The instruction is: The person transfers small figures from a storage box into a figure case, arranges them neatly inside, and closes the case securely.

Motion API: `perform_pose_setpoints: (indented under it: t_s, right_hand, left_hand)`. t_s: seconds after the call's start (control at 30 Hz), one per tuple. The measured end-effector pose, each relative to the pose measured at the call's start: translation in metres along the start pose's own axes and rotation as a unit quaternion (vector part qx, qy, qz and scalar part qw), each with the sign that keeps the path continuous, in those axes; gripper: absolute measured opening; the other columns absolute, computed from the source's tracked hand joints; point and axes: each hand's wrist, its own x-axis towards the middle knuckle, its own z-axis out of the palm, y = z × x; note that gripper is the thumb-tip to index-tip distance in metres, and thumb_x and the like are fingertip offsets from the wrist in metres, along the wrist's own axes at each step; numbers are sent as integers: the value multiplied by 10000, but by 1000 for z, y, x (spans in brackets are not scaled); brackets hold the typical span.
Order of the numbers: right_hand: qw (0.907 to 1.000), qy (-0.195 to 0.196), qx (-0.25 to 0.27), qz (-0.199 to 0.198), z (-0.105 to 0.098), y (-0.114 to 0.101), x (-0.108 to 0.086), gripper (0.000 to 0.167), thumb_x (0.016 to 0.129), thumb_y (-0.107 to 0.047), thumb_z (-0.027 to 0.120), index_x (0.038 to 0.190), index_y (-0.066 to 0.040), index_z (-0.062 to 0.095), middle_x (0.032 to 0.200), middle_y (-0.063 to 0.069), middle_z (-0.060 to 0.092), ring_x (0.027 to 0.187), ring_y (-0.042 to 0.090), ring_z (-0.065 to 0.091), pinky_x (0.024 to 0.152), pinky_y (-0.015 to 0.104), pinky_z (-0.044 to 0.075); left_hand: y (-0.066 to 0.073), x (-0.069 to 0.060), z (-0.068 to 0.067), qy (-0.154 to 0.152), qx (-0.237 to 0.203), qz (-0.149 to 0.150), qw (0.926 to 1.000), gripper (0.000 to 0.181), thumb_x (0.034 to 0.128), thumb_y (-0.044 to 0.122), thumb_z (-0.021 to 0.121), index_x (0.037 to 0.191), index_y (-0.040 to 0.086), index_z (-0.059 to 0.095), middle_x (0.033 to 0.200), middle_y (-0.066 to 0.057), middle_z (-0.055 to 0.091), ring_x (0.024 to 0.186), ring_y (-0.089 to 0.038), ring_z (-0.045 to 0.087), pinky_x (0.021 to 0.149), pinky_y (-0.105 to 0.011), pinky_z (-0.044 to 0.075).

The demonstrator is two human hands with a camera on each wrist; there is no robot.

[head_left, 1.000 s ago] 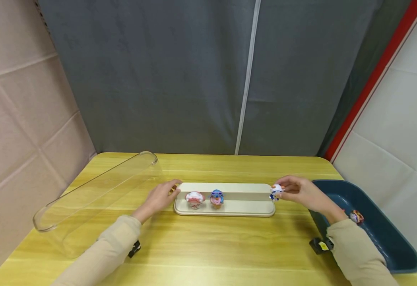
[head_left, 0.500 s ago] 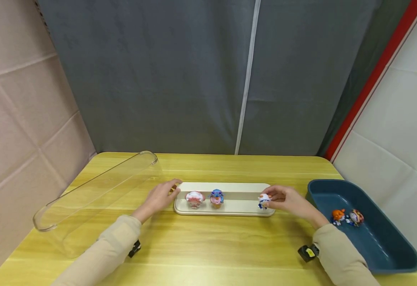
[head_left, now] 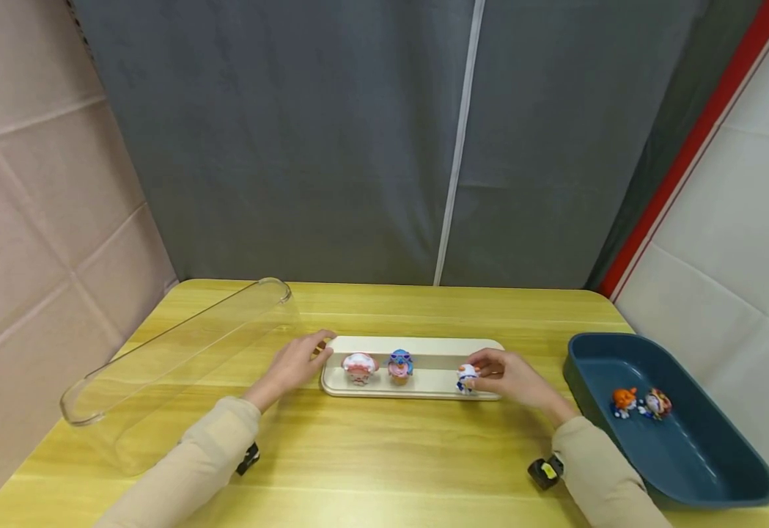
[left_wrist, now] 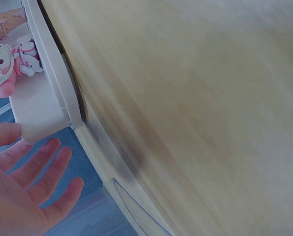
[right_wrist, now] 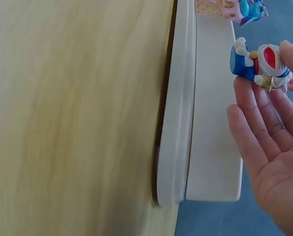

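Note:
In the head view, a cream stepped tray (head_left: 430,385) lies lengthwise on the table. On its lower level stand a pink figurine with a white top (head_left: 360,369) and a blue-and-pink figurine (head_left: 400,367). My right hand (head_left: 511,378) pinches a white-and-blue figurine (head_left: 466,378) over the tray's right part; the right wrist view shows this figurine (right_wrist: 269,66) between thumb and fingertips (right_wrist: 244,88), tilted sideways in that view. At the tray's left end, my left hand (head_left: 294,364) touches the edge, its fingers loosely spread in the left wrist view.
A clear, long cover (head_left: 186,352) lies diagonally at the left of the table. At the right is a dark blue bin (head_left: 707,462) holding an orange-topped figurine (head_left: 624,400) and a multicoloured one (head_left: 657,403). A grey curtain (head_left: 325,147) hangs behind the table.
My right hand has carried the white-and-blue figurine leftward from the tray's right end, closer to the blue-and-pink one. The left hand has stayed in place.

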Motion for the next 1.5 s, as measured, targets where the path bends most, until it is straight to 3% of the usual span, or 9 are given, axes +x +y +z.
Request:
perform_pose_setpoints:
  t_s: [0.27, 0.47, 0.8, 1.03, 1.5]
  right_hand:
    - [9998, 85, 178, -57, 13, -1, 9, 335, 793, -152, 668, 1065, 16, 566, 944, 92, 577, 813, 199, 567, 690, 260, 472]
    - [9993, 143, 320, -131, 20, -14, 13, 293, 797, -63, 648, 1054, 47, 561, 953, 139, 582, 830, 286, 565, 692, 283, 476]
    - [9992, 342, -78, -187, 32, 0, 28, 310, 782, -203, 680, 1036, -43, 598, 950, 52, 594, 828, 181, 573, 717, 276, 471]
    - [9986, 396, -279, -226, 39, -7, 31, 269, 772, -152, 689, 1007, -49, 609, 908, 35, 601, 797, 159, 584, 696, 252, 475]
    - [9948, 765, -673, 81, 49, -11, 33, 227, 748, -114, 707, 952, -78, 613, 837, -6, 606, 739, 115, 586, 656, 245, 485]
  left_hand:
    - [1, 0, 0, -9, 32, -8, 10000, 288, 898, 223, 524, 1174, 141, 542, 994, -69, 617, 897, -227, 572, 721, -417, 457]
    - [1, 0, 0, 17, 22, 7, 10000, 285, 899, 219, 523, 1171, 137, 544, 991, -76, 618, 894, -228, 574, 718, -413, 459]
    - [0, 0, 0, 23, 9, 49, 10000, 283, 898, 203, 524, 1168, 121, 544, 987, -78, 618, 890, -228, 574, 722, -412, 458]
    - [1, -1, 0, 30, 20, 12, 10000, 286, 897, 202, 526, 1171, 121, 543, 994, -81, 615, 889, -228, 574, 720, -410, 458]
    - [-1, 0, 1, 62, 46, 41, 10000, 288, 894, 196, 532, 1171, 118, 544, 991, -85, 618, 880, -233, 578, 719, -414, 458]
